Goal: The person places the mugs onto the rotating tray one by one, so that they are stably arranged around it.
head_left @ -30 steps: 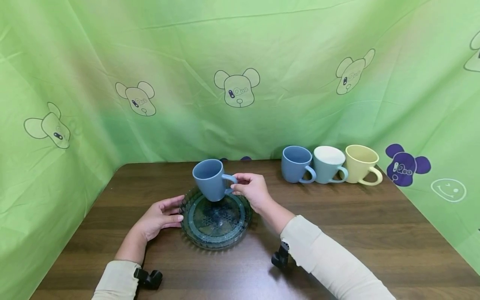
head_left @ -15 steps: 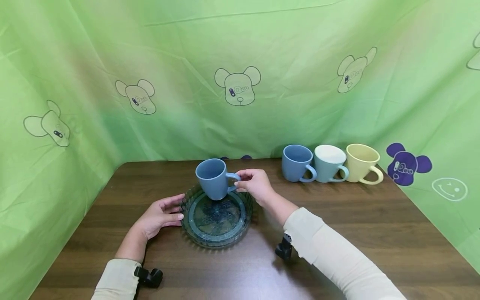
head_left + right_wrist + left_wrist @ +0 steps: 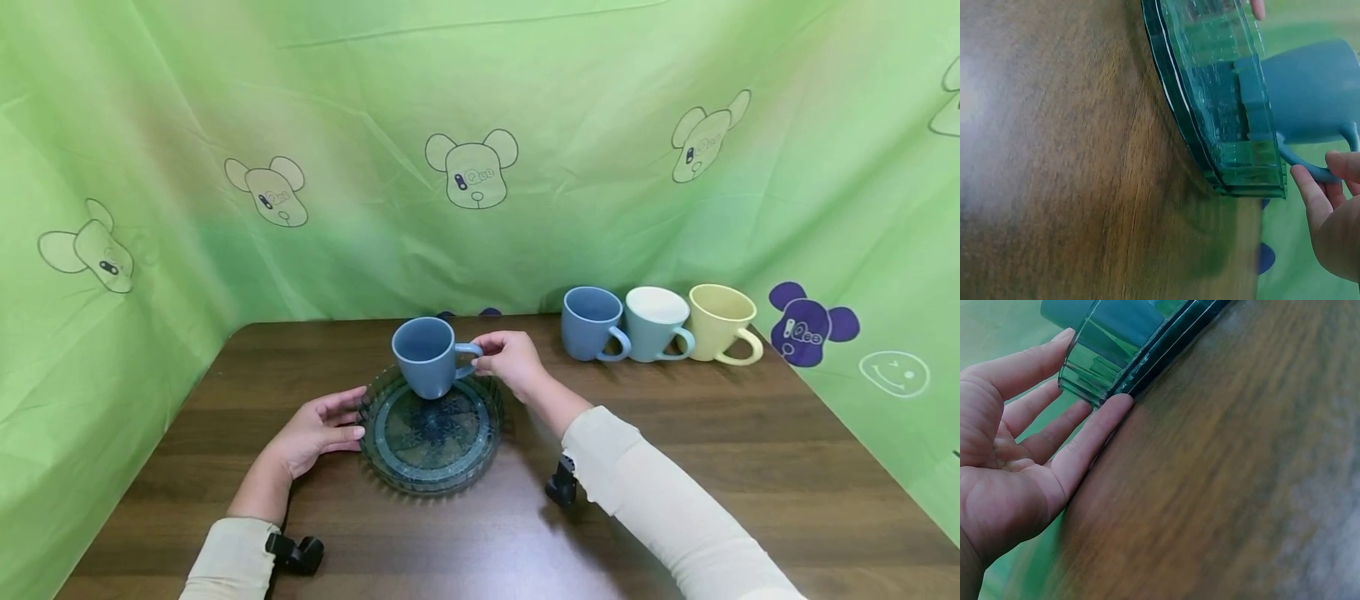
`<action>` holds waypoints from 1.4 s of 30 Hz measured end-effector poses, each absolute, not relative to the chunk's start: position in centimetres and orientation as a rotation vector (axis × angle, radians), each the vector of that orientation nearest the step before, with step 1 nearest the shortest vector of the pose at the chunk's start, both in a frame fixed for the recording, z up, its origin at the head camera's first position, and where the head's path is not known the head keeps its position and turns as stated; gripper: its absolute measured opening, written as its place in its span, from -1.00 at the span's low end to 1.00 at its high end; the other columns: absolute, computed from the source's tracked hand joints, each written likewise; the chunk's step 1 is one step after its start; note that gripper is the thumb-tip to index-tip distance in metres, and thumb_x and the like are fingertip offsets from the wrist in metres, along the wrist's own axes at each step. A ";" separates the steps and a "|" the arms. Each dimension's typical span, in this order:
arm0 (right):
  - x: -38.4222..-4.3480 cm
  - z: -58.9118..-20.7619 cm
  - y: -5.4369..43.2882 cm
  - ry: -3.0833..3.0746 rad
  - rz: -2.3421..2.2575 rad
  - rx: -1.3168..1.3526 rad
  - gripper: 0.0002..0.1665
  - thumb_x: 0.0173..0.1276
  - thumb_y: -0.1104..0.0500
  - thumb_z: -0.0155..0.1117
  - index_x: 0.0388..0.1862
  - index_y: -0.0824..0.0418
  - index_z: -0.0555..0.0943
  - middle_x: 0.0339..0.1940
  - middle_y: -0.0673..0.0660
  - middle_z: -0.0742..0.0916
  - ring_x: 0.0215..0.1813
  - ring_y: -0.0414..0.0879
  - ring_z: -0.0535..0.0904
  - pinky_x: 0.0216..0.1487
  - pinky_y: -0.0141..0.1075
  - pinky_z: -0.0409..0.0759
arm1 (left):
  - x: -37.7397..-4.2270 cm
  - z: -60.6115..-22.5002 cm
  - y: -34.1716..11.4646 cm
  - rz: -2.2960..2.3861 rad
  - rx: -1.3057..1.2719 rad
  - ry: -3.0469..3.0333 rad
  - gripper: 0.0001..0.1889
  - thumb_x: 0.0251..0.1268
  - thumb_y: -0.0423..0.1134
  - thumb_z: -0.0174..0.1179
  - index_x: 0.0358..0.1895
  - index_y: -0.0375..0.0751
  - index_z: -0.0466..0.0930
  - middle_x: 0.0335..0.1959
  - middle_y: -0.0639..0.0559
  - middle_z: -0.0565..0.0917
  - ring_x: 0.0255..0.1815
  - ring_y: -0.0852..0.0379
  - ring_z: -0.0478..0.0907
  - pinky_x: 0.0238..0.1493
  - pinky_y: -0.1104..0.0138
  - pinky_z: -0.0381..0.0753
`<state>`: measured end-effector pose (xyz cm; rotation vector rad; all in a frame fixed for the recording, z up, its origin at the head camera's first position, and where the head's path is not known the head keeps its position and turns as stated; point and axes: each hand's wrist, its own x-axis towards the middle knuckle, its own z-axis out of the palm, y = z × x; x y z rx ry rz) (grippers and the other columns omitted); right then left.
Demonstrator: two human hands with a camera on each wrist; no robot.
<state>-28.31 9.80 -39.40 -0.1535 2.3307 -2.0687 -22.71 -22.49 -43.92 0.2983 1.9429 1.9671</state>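
While the right fingers (image 3: 491, 339) pinch the handle (image 3: 467, 349) of a blue mug (image 3: 423, 367) inside the glass dish's (image 3: 431, 479) far side, the left fingers (image 3: 1094, 437) spread wide against it; from afar, I'd favor holding the mug level and the dish steady.

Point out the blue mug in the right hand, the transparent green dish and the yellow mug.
Held blue mug (image 3: 427, 368): head view, on its outer wall.
Transparent green dish (image 3: 435, 443): head view, on its bare floor.
Yellow mug (image 3: 712, 335): head view, on its outer wall.
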 end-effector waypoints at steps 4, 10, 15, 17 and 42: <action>-28.7 -39.6 9.9 2.311 -2.091 -0.158 -0.71 0.13 0.66 0.22 -0.13 0.59 0.61 -0.13 0.51 0.66 -0.30 -0.03 0.67 -0.16 -0.14 0.71 | -22.8 -43.7 -22.5 1.965 0.296 1.944 -0.20 0.17 -0.50 0.31 0.46 -0.46 0.09 0.41 -0.45 0.14 0.30 -0.22 0.25 0.00 0.14 0.65; -28.8 -39.9 10.0 2.290 -2.119 -0.171 -0.69 0.12 0.66 0.22 -0.11 0.61 0.60 -0.12 0.51 0.66 -0.26 0.03 0.69 -0.14 -0.13 0.71 | -22.8 -43.8 -22.5 1.963 0.293 1.946 -0.20 0.18 -0.50 0.31 0.46 -0.45 0.10 0.41 -0.44 0.15 0.28 -0.20 0.27 0.00 0.14 0.65; -28.4 -39.9 9.9 2.265 -2.138 -0.170 -0.66 0.13 0.66 0.21 -0.07 0.61 0.58 -0.08 0.54 0.64 -0.21 0.11 0.69 -0.14 -0.12 0.70 | -22.7 -44.1 -22.7 1.969 0.290 1.950 -0.22 0.18 -0.50 0.30 0.45 -0.47 0.11 0.39 -0.44 0.18 0.23 -0.13 0.34 -0.01 0.13 0.65; -28.4 -39.9 9.9 2.259 -2.139 -0.167 -0.64 0.14 0.65 0.22 -0.04 0.60 0.58 -0.07 0.52 0.64 -0.22 0.05 0.68 -0.12 -0.11 0.70 | -22.7 -44.1 -22.7 1.975 0.289 1.956 -0.23 0.19 -0.51 0.29 0.45 -0.49 0.12 0.39 -0.44 0.20 0.21 -0.10 0.38 -0.02 0.14 0.66; -26.9 -40.0 11.8 2.312 -2.213 -0.155 -0.57 0.17 0.53 0.33 0.05 0.54 0.55 -0.04 0.44 0.64 -0.22 -0.12 0.65 -0.19 -0.32 0.69 | -24.4 -43.3 -22.7 1.999 0.287 2.052 -0.36 0.28 -0.46 0.23 0.37 -0.60 0.18 0.30 -0.46 0.36 0.04 0.16 0.58 0.03 0.33 0.61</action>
